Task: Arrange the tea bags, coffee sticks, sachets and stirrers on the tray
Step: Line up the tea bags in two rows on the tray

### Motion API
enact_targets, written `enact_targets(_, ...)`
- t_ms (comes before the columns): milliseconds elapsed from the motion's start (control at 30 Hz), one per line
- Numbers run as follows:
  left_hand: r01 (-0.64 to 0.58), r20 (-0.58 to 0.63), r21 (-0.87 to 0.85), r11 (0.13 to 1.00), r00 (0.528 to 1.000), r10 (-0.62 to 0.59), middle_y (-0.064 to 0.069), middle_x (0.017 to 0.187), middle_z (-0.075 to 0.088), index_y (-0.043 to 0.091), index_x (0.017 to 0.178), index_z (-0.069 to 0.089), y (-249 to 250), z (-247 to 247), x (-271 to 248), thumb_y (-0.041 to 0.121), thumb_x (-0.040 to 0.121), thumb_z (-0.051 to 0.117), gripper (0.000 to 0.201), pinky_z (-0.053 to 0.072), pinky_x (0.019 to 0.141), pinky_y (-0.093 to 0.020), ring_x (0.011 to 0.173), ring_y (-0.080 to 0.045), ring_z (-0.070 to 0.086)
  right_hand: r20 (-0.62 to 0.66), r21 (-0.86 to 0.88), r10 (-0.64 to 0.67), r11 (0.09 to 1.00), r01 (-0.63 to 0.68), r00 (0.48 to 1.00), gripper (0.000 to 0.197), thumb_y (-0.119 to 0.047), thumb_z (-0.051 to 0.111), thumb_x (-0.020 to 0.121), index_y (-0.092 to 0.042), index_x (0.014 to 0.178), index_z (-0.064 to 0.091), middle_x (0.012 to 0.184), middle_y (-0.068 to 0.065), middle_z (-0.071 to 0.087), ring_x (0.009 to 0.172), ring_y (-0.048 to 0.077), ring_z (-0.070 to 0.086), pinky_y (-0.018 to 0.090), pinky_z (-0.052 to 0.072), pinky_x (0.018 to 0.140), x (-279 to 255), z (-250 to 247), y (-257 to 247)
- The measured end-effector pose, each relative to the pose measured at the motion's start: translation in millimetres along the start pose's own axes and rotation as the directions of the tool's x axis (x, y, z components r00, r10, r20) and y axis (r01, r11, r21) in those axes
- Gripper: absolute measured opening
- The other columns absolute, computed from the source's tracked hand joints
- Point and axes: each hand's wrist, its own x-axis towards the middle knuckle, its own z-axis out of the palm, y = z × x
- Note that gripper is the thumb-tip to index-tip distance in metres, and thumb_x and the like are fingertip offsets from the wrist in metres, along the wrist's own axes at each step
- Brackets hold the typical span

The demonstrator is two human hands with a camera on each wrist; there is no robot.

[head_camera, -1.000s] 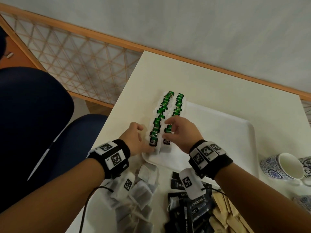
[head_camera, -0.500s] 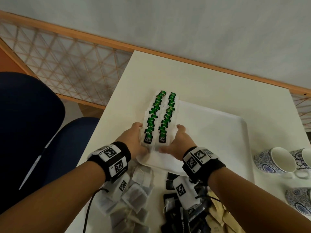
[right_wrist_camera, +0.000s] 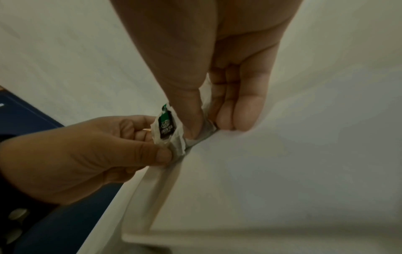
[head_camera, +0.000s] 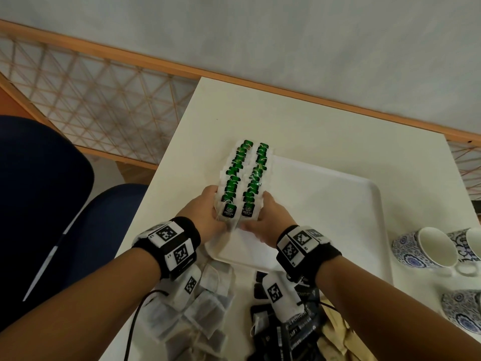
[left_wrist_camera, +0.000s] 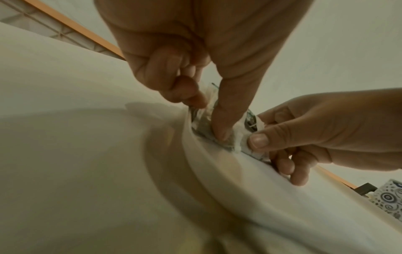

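Two rows of green-tagged tea bags [head_camera: 244, 178] lie overlapped along the left edge of the white tray [head_camera: 338, 204]. My left hand [head_camera: 217, 212] grips the near end of the left row from its outer side. My right hand [head_camera: 261, 212] pinches the near end of the right row from the other side. In the right wrist view the right thumb [right_wrist_camera: 189, 120] and fingers [right_wrist_camera: 234, 113] squeeze a tea bag [right_wrist_camera: 166, 123], with the left hand [right_wrist_camera: 108, 146] pinching beside it. The left wrist view shows a left finger [left_wrist_camera: 219, 123] pressed down on the bags at the tray rim [left_wrist_camera: 206, 171].
Near the table's front edge lie a pile of plain tea bags [head_camera: 197, 316], black coffee sticks [head_camera: 286, 334] and tan sachets [head_camera: 335, 334]. Blue-patterned cups [head_camera: 426, 248] stand right of the tray. A dark blue chair [head_camera: 39, 191] is to the left.
Both hands have come off the top of the rows and now squeeze the near ends from either side. The two rows sit closer together and straighter.
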Motion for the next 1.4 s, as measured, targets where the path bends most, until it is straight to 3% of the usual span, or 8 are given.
enact_targets(267, -0.016, -0.017, -0.042, 0.999, 1.0, 0.015, 0.016, 0.085, 0.052, 0.022, 0.142, 0.014, 4, -1, -5, 0.039, 0.063, 0.086, 0.109, 0.038, 0.06, -0.013, 0.073, 0.002, 0.052, -0.009, -0.041, -0.05, 0.998, 0.05, 0.999, 0.071, -0.03, 0.078, 0.073, -0.016, 0.127, 0.036, 0.094, -0.004, 0.06, 0.082, 0.015, 0.055, 0.022, 0.04, 0.063, -2, -6, 0)
enact_targets(433, 0.034, -0.054, 0.095, 0.995, 0.998, -0.029, 0.005, 0.079, 0.056, 0.023, 0.115, 0.023, -2, 3, 0, 0.041, 0.069, 0.081, 0.076, 0.048, 0.063, -0.031, 0.068, -0.013, 0.057, -0.023, -0.02, -0.042, 0.999, 0.042, 0.999, 0.071, -0.035, 0.079, 0.072, -0.017, 0.127, 0.037, 0.095, -0.004, 0.061, 0.086, 0.018, 0.06, 0.023, 0.042, 0.065, -3, -5, -1)
enact_targets(600, 0.082, -0.024, 0.034, 0.996, 0.996, -0.081, 0.004, 0.087, 0.054, 0.022, 0.116, 0.025, -5, -3, 2, 0.037, 0.071, 0.081, 0.074, 0.041, 0.06, -0.026, 0.074, -0.01, 0.055, 0.018, -0.04, -0.053, 0.998, 0.054, 0.998, 0.077, -0.037, 0.079, 0.072, -0.019, 0.131, 0.033, 0.09, -0.009, 0.057, 0.081, 0.008, 0.057, 0.015, 0.038, 0.06, -7, -13, -4)
enact_targets(733, 0.072, -0.065, -0.253, 0.965, 0.994, -0.092, -0.005, 0.134, 0.046, 0.022, 0.142, 0.026, -3, -15, 13, 0.022, 0.08, 0.073, 0.078, 0.045, 0.094, -0.033, 0.114, -0.02, 0.051, -0.039, -0.026, 0.023, 0.999, -0.024, 0.999, 0.087, -0.028, 0.068, 0.079, -0.02, 0.149, 0.016, 0.133, 0.004, 0.043, 0.114, 0.019, 0.052, 0.032, 0.049, 0.09, 0, -26, -2)
enact_targets(833, 0.073, 0.024, -0.423, 0.903, 0.997, -0.069, -0.005, 0.153, 0.03, 0.019, 0.151, 0.016, 9, -24, 27, 0.008, 0.091, 0.05, 0.07, 0.033, 0.111, -0.035, 0.136, -0.018, 0.035, -0.039, 0.056, 0.112, 0.992, -0.109, 0.993, 0.073, -0.012, 0.053, 0.086, -0.015, 0.149, 0.018, 0.143, 0.007, 0.036, 0.117, 0.02, 0.048, 0.028, 0.047, 0.085, 15, -39, -3)
enact_targets(1100, 0.128, 0.14, -0.486, 0.864, 0.988, -0.068, 0.001, 0.159, 0.017, 0.024, 0.153, 0.006, 32, -27, 53, 0.001, 0.089, 0.035, 0.073, 0.024, 0.115, -0.035, 0.144, -0.017, 0.021, -0.065, -0.056, 0.089, 0.994, -0.093, 0.994, 0.015, 0.001, 0.035, 0.086, -0.006, 0.093, 0.046, 0.117, 0.02, 0.048, 0.071, 0.025, 0.047, 0.028, 0.04, 0.062, 52, -43, -9)
enact_targets(1233, 0.122, 0.145, -0.482, 0.868, 0.988, -0.058, -0.002, 0.16, 0.013, 0.024, 0.153, 0.003, 33, -26, 61, -0.002, 0.086, 0.036, 0.079, 0.026, 0.111, -0.032, 0.145, -0.018, 0.018, -0.089, -0.058, 0.115, 0.991, -0.121, 0.989, 0.039, -0.006, 0.033, 0.094, -0.005, 0.132, 0.04, 0.132, 0.016, 0.037, 0.104, 0.031, 0.052, 0.03, 0.044, 0.082, 62, -52, -5)
enact_targets(1400, 0.109, 0.126, -0.461, 0.881, 0.99, -0.057, -0.004, 0.16, 0.015, 0.022, 0.153, 0.004, 36, -26, 60, -0.001, 0.087, 0.038, 0.077, 0.028, 0.105, -0.028, 0.144, -0.019, 0.02, -0.082, -0.045, 0.103, 0.993, -0.107, 0.991, 0.042, -0.003, 0.035, 0.088, -0.012, 0.128, 0.047, 0.139, 0.015, 0.04, 0.103, 0.032, 0.053, 0.031, 0.046, 0.082, 70, -56, -13)
